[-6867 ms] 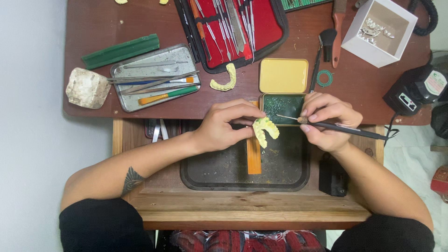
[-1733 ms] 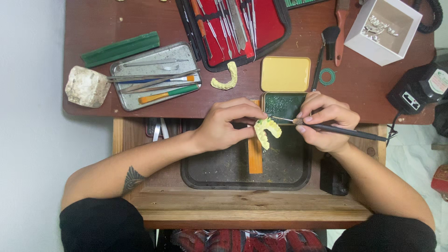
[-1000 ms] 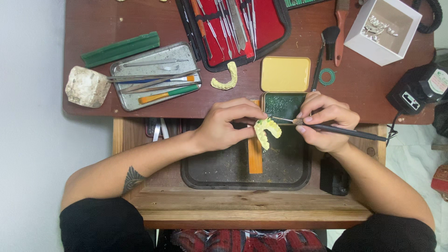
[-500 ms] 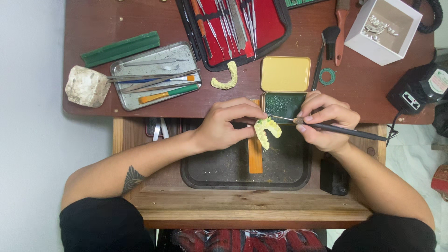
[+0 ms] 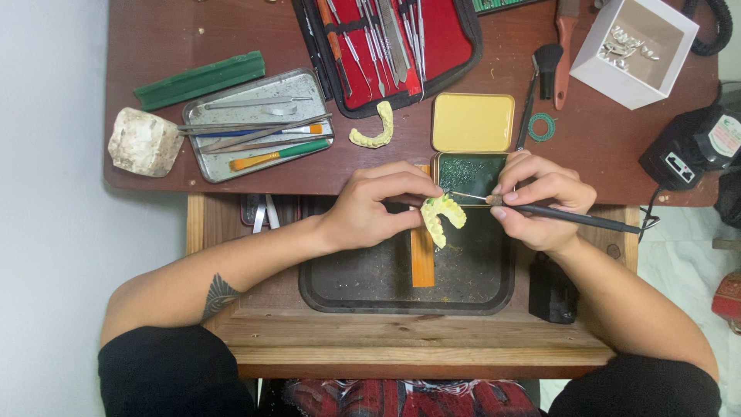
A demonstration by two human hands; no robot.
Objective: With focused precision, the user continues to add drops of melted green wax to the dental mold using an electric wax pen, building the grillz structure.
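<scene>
Pinched in our left hand (image 5: pixel 376 205), the pale yellow horseshoe-shaped dental cast (image 5: pixel 440 218) hangs over the dark rectangular tray (image 5: pixel 340 289). It is probably stiff, light and brittle (best held by its outer rim). Our right hand (image 5: pixel 543 199) grips a thin dark-handled metal carving tool (image 5: pixel 567 218), tip at the ridged, toothed arch.

Red tool case (image 5: pixel 432 54) cut off at top edge, instrument tops out of frame. Black hose (image 5: pixel 714 35) and orange brush (image 5: pixel 566 46) also clipped at top. Left hand (image 5: pixel 378 205) hides part of the yellow dental cast (image 5: pixel 441 218). Carving tool (image 5: pixel 571 218) tip too fine to tell contact with cast. Small metal bits in white box (image 5: pixel 634 48) too small to identify. Black device (image 5: pixel 695 147) runs off right edge.
</scene>
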